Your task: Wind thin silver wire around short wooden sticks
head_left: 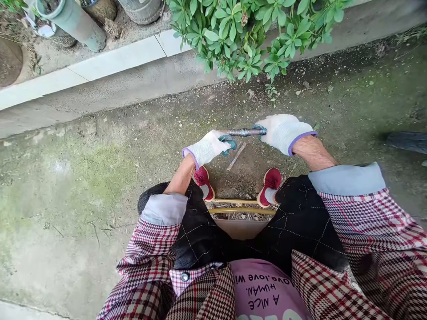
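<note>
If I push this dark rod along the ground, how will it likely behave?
The dark rod probably rolls, since it looks round. It's likely stiff, as it juts straight from your right hand. Its ridged-looking middle might make it less slippery.

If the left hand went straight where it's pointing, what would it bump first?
Probably the slim, dark grey, ridged rod; the white-gloved left hand might be touching it. Beyond comes the right hand, in a white glove with teal fingertips. Depth is unclear.

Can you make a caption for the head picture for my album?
A rod between the gloved left grip and gloved right grip, with red shoes and a green bush nearby.
</note>
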The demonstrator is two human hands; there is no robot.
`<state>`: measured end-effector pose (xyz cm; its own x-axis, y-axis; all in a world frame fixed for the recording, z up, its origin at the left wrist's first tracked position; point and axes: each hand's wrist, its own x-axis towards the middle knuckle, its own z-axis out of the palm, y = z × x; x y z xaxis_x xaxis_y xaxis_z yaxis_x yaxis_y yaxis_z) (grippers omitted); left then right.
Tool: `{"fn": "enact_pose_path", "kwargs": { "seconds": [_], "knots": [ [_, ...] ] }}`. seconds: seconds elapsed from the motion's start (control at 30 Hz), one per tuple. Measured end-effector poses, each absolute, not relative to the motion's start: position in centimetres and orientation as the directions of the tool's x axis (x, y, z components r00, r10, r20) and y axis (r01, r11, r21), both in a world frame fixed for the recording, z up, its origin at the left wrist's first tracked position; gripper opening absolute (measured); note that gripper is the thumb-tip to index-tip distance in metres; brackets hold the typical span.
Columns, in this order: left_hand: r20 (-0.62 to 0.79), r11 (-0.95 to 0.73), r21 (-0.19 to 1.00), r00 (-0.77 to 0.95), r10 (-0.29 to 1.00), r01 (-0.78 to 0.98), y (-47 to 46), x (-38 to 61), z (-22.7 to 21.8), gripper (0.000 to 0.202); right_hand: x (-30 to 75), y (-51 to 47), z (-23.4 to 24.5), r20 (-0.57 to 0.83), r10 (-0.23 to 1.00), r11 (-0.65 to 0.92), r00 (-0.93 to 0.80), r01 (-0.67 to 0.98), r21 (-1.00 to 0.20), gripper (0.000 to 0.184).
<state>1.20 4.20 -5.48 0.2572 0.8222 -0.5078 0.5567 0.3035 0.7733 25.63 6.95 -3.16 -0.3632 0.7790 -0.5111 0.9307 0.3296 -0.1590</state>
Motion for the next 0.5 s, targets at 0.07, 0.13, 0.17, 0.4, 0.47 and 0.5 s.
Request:
{"fn": "enact_pose_path", "kwargs": {
  "seconds": [0.07, 0.13, 0.17, 0.4, 0.47, 0.5],
  "knots": [
    [-0.496, 0.282, 0.786, 0.288, 0.819, 0.55, 4.4, 1.1, -5.2, 0.012, 26.0, 6.6, -3.0, -0.569, 0.742, 0.336, -0.356, 0.931, -0.144, 0.017],
    [-0.47, 0.26, 0.802, 0.299, 0.831, 0.538, 4.7, 0.9, -5.1, 0.011, 26.3, 6.3, -2.7, -0.609, 0.692, 0.356, -0.387, 0.917, -0.178, 0.012],
    [-0.457, 0.251, 0.809, 0.3, 0.837, 0.531, 4.8, 0.8, -5.1, 0.01, 26.4, 6.2, -2.5, -0.617, 0.668, 0.369, -0.416, 0.905, -0.21, 0.01],
    [-0.434, 0.251, 0.852, 0.351, 0.83, 0.46, 5.3, 0.4, -5.3, 0.01, 26.8, 6.0, -2.0, -0.578, 0.534, 0.348, -0.617, 0.783, -0.515, 0.002],
    [-0.425, 0.253, 0.867, 0.373, 0.825, 0.429, 5.4, 0.2, -5.4, 0.011, 26.9, 6.1, -2.0, -0.497, 0.554, 0.3, -0.669, 0.716, -0.63, 0.006],
    [-0.419, 0.255, 0.871, 0.364, 0.832, 0.421, 5.5, 0.2, -5.5, 0.011, 26.9, 6.2, -1.9, -0.46, 0.578, 0.263, -0.674, 0.688, -0.677, 0.011]
  ]
}}
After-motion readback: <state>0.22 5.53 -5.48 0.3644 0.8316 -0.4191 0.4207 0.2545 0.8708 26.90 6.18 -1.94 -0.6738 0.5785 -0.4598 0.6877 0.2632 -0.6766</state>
